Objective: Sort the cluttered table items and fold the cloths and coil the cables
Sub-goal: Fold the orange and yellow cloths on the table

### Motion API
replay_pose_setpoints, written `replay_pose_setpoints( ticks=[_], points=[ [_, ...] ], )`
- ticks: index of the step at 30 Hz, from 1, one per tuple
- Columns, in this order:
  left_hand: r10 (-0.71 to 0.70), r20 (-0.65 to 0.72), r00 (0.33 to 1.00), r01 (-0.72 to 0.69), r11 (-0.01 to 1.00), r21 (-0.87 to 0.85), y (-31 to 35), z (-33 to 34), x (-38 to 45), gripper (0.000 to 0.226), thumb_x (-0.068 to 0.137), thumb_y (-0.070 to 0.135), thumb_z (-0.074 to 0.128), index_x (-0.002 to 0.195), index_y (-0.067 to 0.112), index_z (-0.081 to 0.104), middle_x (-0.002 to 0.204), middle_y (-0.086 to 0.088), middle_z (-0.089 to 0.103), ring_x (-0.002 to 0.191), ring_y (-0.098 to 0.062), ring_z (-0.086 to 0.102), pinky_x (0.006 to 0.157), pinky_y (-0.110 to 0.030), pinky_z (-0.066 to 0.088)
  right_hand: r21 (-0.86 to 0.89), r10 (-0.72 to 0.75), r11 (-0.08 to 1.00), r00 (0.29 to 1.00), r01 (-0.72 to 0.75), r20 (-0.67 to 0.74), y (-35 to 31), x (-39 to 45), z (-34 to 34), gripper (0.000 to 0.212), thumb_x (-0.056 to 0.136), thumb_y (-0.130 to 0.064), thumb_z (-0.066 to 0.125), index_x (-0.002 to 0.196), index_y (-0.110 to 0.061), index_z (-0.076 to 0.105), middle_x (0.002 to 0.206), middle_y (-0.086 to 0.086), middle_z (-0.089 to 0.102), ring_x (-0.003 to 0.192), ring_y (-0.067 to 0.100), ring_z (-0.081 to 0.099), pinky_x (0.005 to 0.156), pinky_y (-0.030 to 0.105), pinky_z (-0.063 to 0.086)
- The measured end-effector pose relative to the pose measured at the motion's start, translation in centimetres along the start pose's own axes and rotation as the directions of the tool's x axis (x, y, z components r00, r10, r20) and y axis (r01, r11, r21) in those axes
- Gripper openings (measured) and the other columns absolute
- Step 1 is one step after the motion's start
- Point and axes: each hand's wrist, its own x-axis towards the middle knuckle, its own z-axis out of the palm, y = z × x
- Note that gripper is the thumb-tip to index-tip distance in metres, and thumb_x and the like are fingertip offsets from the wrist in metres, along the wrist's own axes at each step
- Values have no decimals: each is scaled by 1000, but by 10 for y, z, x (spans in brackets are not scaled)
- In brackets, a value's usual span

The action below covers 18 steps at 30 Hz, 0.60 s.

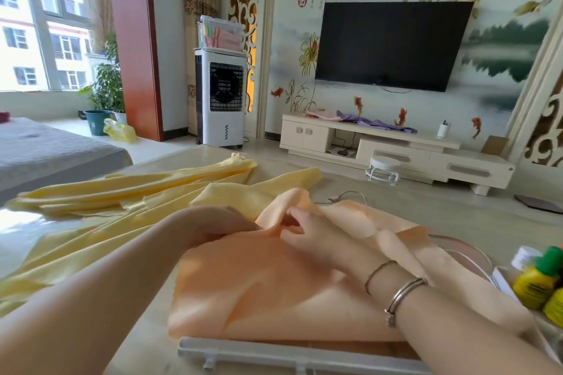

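1. Both hands work a peach cloth (274, 289) spread on the table (146, 344), centre-front.
2. Left hand (213, 222) curls over the cloth's raised fold; fingers are mostly hidden by fabric, but it looks to be gripping the fold.
3. Right hand (316, 237) pinches the same fold from the other side; two bracelets (396, 289) on that wrist.
4. A yellow cloth (122, 201) lies rumpled to the left, touching the peach one.
5. A thin cable (347, 195) shows just beyond the peach cloth.
6. Yellow-green bottles (536, 286) sit at right edge; white rail (274, 353) along the near edge.
7. Bkgd: wall TV (393, 42), white air cooler (222, 100).
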Motion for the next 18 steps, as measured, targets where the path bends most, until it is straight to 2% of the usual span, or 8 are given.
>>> replay_pose_setpoints(
  ticks=[3,4,6,7,10,13,15,18],
  points=[
    [123,45,991,-107,960,-260,1,4,-5,26,86,21,65,112,14,66,94,-7,69,77,-19,64,71,-33,57,-22,-16,1000,997,18,69,-4,2,8,16,85,-31,55,85,-15,58,85,-4,61,83,15,56,81,34,48],
    [152,8,988,-140,932,-335,3,3,-6,26,88,20,62,114,17,64,92,-7,68,72,-19,62,64,-31,55,-8,-20,1000,997,21,77,-3,2,9,14,84,-29,56,80,-16,57,83,-4,59,80,15,55,78,35,47],
    [166,-82,983,-185,889,-418,5,-3,-10,25,93,19,56,118,21,59,99,-8,67,78,-20,64,65,-31,56,-3,-26,1000,996,27,85,-3,0,13,16,84,-27,55,70,-21,51,78,-3,57,73,14,51,71,33,45],
    [154,-138,978,-196,900,-389,6,-6,-11,22,94,20,55,116,24,56,102,-9,65,82,-21,65,66,-32,56,-6,-30,1000,996,30,80,-2,0,13,18,86,-26,53,68,-21,50,76,-1,58,71,15,52,69,32,45],
    [146,-303,942,-179,980,-87,6,-20,-18,15,92,24,58,106,23,51,104,-8,60,81,-22,61,63,-31,52,-55,-44,997,998,46,35,-2,1,12,17,93,-23,45,77,-18,51,85,10,64,80,24,59,74,36,46],
    [140,-415,899,-226,960,-165,-2,-41,-22,31,86,11,66,109,18,49,110,-8,58,87,-25,61,63,-31,53,-122,-31,992,999,26,-39,-3,4,11,14,97,-21,43,88,-12,49,97,17,63,90,31,59,77,37,45],
    [88,-565,820,-277,926,-258,-13,-52,-28,36,83,1,65,111,14,48,115,-14,57,87,-24,58,64,-32,52,-157,-12,988,998,2,-63,-4,6,12,12,96,-20,44,91,-10,50,102,16,63,95,31,58,80,38,46],
    [43,-673,738,-172,977,-127,-36,-56,-35,39,84,12,69,117,13,47,122,-12,52,98,-24,54,80,-36,50,-195,3,981,996,-20,-86,-7,5,15,6,94,-19,46,89,-16,47,102,10,63,97,29,58,79,35,47]
  ],
)
